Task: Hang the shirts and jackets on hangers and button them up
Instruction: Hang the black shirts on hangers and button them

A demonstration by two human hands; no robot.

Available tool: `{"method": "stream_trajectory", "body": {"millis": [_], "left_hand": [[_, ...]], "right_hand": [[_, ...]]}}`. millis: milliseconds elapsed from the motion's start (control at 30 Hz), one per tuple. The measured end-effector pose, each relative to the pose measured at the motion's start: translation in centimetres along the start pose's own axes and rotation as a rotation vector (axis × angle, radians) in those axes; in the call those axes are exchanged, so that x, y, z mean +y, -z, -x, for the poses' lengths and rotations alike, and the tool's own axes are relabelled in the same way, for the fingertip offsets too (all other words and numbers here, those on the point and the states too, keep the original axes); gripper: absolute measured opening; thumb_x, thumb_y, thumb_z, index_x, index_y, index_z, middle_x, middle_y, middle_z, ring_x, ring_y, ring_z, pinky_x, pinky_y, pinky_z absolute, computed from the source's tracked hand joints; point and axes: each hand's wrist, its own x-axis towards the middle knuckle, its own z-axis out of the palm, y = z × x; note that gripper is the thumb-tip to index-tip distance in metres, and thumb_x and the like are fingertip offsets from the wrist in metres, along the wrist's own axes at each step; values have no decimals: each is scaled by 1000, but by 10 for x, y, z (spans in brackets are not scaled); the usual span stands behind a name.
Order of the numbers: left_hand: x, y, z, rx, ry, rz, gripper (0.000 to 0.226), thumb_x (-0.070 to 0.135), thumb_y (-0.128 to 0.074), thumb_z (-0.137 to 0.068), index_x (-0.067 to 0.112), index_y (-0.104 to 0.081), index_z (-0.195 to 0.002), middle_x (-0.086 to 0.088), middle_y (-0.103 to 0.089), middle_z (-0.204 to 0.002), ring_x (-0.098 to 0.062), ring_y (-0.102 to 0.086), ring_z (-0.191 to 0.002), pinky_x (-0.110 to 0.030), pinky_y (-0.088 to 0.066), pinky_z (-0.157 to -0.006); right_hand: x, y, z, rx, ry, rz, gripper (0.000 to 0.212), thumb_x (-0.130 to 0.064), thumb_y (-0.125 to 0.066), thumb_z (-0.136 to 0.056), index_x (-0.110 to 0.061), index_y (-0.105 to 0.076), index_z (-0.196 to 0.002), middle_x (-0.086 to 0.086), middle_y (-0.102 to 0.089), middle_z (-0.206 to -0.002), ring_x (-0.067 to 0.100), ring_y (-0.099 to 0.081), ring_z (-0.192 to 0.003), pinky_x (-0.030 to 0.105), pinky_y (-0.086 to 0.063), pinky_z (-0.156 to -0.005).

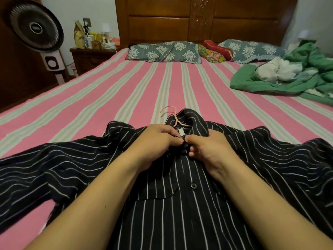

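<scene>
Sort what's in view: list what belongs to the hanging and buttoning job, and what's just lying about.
Part of the job:
black white-striped shirt
thin pink hanger inside its collar
left hand and right hand, both pinching the placket near the collar

Lying about:
crumpled green quilt
blue floral pillows
round standing fan
cluttered wooden nightstand

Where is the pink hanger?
In the head view, the pink hanger is near the middle, tucked inside the collar of the black striped shirt on the bed. Its hook pokes out just beyond both hands.
</scene>
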Motion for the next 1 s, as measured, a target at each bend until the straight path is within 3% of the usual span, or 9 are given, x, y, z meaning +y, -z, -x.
{"method": "stream_trajectory", "body": {"millis": [100, 300, 433, 600, 667, 733, 833, 933, 1000], "left_hand": [[-2, -1, -3, 32, -12, -58, 17, 12, -74, -85, 19, -73, -70, -1, -70, -70, -14, -64, -72, -35, -50, -79], [-3, 3, 0, 16, -47, -115, 19, 26, -73, -93, 18, -75, -76, 3, -72, -69, -3, -64, -65, -19, -52, -68], [-6, 3, -4, 23, 0, -47, 21, 20, -71, -94, 16, -75, -74, -5, -74, -74, -15, -68, -72, -40, -57, -87], [-6, 1, -5, 41, 10, -21, 19, 21, -74, -92, 12, -72, -75, -6, -71, -72, -17, -65, -69, -36, -54, -78], [-6, 1, -4, 45, 8, -37, 20, 22, -75, -91, 14, -71, -74, -3, -71, -70, -15, -65, -68, -35, -53, -77], [-4, 0, -3, 56, 4, -56, 21, 22, -75, -91, 15, -70, -72, 0, -69, -67, -13, -63, -66, -33, -52, -74], [-2, -3, -1, 93, -14, -123, 22, 24, -75, -91, 16, -67, -72, 1, -66, -66, -11, -59, -62, -29, -48, -68], [-3, -4, -2, 138, -40, -226, 23, 29, -74, -91, 11, -67, -77, 0, -64, -66, -13, -56, -61, -28, -45, -64], [-4, -4, -2, 152, -58, -277, 23, 29, -74, -90, 14, -66, -75, 4, -62, -63, -9, -54, -57, -25, -43, -59]], "right_hand": [[-2, 4, 1, -63, -51, -60, 28, 8, -74, -81, -1, -53, -97, 12, -64, -77, 14, -62, -55, 31, -59, -59], [-3, 6, 1, -104, -75, -50, 20, 8, -73, -83, -4, -58, -89, 11, -70, -75, 16, -67, -60, 31, -62, -62], [-6, 11, -1, -166, -150, -124, 33, 9, -72, -83, -3, -54, -109, 8, -69, -73, 16, -68, -61, 30, -60, -58], [-11, 17, -1, -221, -246, -205, 71, 11, -67, -86, -5, -33, -146, 8, -73, -73, 18, -73, -64, 33, -61, -58], [-12, 16, -1, -205, -252, -210, 79, 12, -67, -84, -9, -28, -149, 10, -74, -76, 20, -74, -65, 33, -61, -57], [-12, 16, -2, -206, -254, -195, 83, 10, -69, -83, -2, -26, -153, 13, -75, -81, 21, -74, -68, 32, -60, -57], [-11, 17, -4, -204, -253, -181, 63, 8, -68, -85, 10, -40, -141, 12, -74, -77, 20, -74, -67, 33, -61, -58], [-15, 18, 1, -242, -278, -202, 11, 10, -62, -89, 9, -56, -98, 10, -71, -70, 20, -71, -67, 39, -64, -71], [-18, 21, 3, -250, -288, -212, 18, 16, -55, -91, -1, -55, -83, 14, -70, -78, 23, -73, -73, 39, -63, -73]]}}
